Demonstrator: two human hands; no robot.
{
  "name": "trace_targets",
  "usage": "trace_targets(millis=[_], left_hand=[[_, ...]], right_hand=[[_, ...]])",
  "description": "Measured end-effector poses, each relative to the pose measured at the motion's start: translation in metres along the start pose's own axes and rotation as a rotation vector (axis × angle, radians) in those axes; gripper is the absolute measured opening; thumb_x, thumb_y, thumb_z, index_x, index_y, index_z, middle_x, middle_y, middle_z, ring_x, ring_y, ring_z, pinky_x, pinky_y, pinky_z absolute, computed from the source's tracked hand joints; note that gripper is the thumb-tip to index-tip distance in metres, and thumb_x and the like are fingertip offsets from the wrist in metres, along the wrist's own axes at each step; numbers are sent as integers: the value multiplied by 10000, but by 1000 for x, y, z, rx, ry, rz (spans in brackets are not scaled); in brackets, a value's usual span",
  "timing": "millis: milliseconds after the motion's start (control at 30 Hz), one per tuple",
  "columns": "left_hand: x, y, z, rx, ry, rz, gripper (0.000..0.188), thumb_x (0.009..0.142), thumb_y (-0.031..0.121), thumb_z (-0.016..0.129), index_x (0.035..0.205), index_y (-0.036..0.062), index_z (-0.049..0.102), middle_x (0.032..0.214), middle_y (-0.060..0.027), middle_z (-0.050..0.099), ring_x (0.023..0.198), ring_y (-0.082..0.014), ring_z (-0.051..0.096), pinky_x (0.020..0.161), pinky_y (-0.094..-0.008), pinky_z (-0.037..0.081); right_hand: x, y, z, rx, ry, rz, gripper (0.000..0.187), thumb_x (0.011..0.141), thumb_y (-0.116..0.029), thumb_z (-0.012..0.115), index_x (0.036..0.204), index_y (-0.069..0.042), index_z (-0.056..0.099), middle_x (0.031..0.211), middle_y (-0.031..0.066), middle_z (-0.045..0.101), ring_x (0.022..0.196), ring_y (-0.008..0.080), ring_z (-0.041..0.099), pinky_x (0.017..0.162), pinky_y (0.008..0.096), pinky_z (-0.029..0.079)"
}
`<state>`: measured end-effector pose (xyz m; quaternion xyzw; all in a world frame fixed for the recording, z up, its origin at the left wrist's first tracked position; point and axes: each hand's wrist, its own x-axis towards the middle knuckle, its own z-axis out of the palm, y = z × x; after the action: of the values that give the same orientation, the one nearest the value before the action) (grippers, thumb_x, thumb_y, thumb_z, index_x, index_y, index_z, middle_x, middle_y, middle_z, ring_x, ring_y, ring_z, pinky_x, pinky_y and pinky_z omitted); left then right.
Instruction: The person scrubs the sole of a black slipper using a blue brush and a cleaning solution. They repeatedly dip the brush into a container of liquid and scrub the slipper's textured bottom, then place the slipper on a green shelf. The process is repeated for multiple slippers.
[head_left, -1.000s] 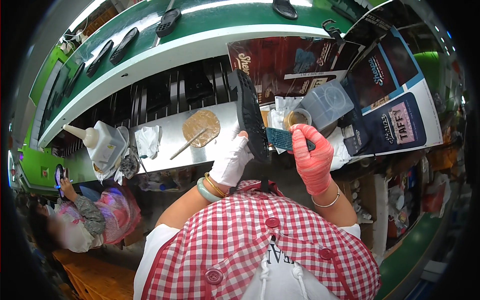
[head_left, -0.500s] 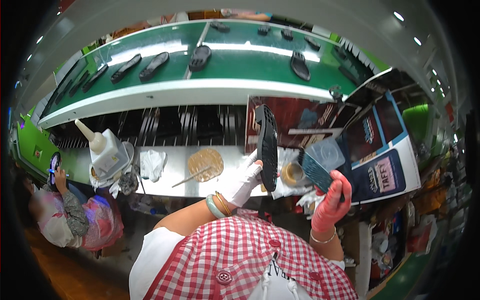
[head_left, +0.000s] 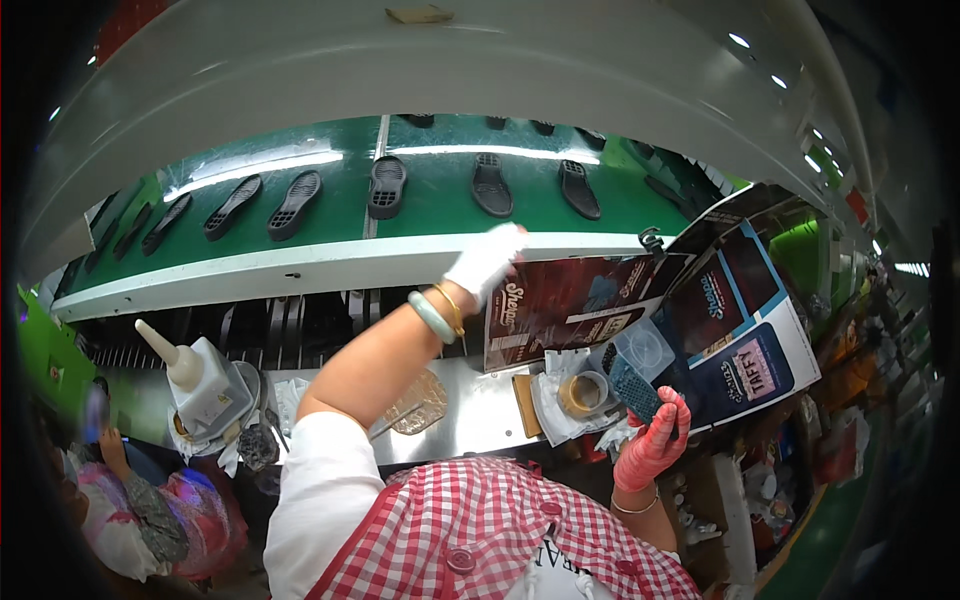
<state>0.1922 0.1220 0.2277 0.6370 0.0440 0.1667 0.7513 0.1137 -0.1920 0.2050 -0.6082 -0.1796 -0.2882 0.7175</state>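
Observation:
My left hand (head_left: 487, 262), in a white glove, is over the near edge of the green conveyor belt (head_left: 430, 222). Its fingertips look apart and nothing shows between them, though they are slightly blurred. Just beyond it a black shoe sole (head_left: 492, 185) lies on the belt, in a row with several other soles. In my right hand (head_left: 650, 445), which wears a red glove, is a teal brush (head_left: 633, 390), gripped by its end. The brush is beside a round cup with an amber rim (head_left: 582, 394) and a clear plastic tub (head_left: 645, 348).
A white squeeze bottle (head_left: 208, 390) with a long spout stands at the left of the metal bench. A stick rests on a shiny amber patch (head_left: 418, 402), partly behind my left arm. Printed cardboard panels (head_left: 745, 320) rise at the right. Another person (head_left: 150, 510) sits at the far left.
The sole that my left hand held upright is now on the belt, and that hand has moved forward and let go. My right hand keeps the brush, slightly lower. The view has tilted.

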Motion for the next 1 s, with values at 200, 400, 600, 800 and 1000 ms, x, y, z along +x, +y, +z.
trace_targets(millis=[200,400,600,800,1000], left_hand=[[47,57,-133,1768,574,-88,668,734,554,578,1191,68,564,1154,-137,574,1094,-297,525,891,-430,443],[63,43,-228,1253,550,-247,738,647,538,606,1140,-9,583,1117,-226,612,1016,-357,597,890,-370,441],[-22,42,-188,-610,158,164,482,826,178,582,1204,-83,434,1107,-212,545,1044,-327,545,836,-373,496],[-163,8,-67,-794,-77,202,945,586,96,699,1384,-85,226,1173,-205,416,1077,-300,483,1003,-429,409],[-206,-37,-16,-690,-22,-58,632,782,233,712,1275,27,376,1085,-97,482,938,-187,515,842,-325,469]], right_hand=[[-15,4,5,2,61,184,255,940,-245,533,1072,-35,590,869,31,576,583,103,541,473,199,441],[-5,23,1,28,41,418,254,965,-235,495,1138,-57,553,833,-19,492,565,77,539,475,167,404],[4,86,-41,-57,46,596,261,943,-241,543,1088,-25,560,1002,38,606,550,72,579,440,168,408],[5,132,-54,-165,-31,729,267,895,-278,616,1033,-49,604,796,13,614,539,65,563,447,184,382],[8,173,-65,-343,-178,789,328,871,-329,632,1058,-60,627,846,16,636,612,77,581,513,204,408]])
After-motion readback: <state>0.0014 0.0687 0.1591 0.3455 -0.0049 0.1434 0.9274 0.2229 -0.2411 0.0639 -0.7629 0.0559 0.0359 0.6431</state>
